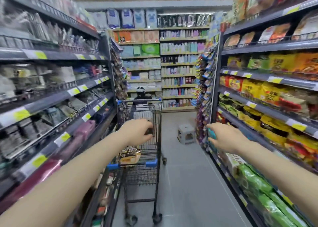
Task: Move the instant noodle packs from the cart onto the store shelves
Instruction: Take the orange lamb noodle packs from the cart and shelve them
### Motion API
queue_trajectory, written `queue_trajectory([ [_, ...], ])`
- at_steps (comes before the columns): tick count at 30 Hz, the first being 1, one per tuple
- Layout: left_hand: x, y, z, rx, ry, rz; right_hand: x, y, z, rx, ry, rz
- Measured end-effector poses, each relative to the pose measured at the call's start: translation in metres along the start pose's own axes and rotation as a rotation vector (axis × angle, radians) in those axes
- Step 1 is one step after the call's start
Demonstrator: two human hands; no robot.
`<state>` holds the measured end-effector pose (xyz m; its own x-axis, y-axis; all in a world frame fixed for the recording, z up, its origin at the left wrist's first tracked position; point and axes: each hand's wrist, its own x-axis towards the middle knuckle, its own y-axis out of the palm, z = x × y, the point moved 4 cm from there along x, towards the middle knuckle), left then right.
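A black wire cart (157, 123) with blue corner caps stands in the aisle against the left shelving. Several brown and orange instant noodle packs (130, 156) lie in its near upper basket. My left hand (137, 132) hovers over the cart beyond those packs, fingers curled and apart, with only cart mesh showing between them. My right hand (223, 139) reaches toward the end of the right-hand shelves (261, 106), and a small teal pack (212, 135) sits between its thumb and fingers. Motion blur softens both hands.
The right shelves hold rows of yellow, red and green noodle bags (254, 89). The left shelves (56, 96) carry grey and maroon goods. A small grey stool (186, 134) stands on the floor past the cart. A person (141, 97) crouches behind the cart, before the far shelves.
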<state>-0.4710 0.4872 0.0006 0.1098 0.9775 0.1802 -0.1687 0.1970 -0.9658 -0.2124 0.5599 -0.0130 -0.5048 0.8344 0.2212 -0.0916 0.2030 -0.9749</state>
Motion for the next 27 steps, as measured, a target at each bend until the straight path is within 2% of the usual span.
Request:
queue_trajectory([
  [9,0.002,0.075,0.156,-0.005,-0.3,0.083,0.158,0.062,0.086,-0.03,-0.181,0.063],
  [14,0.047,0.097,0.23,0.034,-0.375,0.095,0.25,0.092,0.112,-0.053,-0.241,0.071],
  [19,0.101,0.132,0.291,-0.04,-0.43,0.117,0.341,0.122,0.135,-0.096,-0.293,0.097],
  [27,0.157,0.197,0.376,-0.081,-0.409,0.167,0.456,0.182,0.197,-0.095,-0.333,0.132],
])
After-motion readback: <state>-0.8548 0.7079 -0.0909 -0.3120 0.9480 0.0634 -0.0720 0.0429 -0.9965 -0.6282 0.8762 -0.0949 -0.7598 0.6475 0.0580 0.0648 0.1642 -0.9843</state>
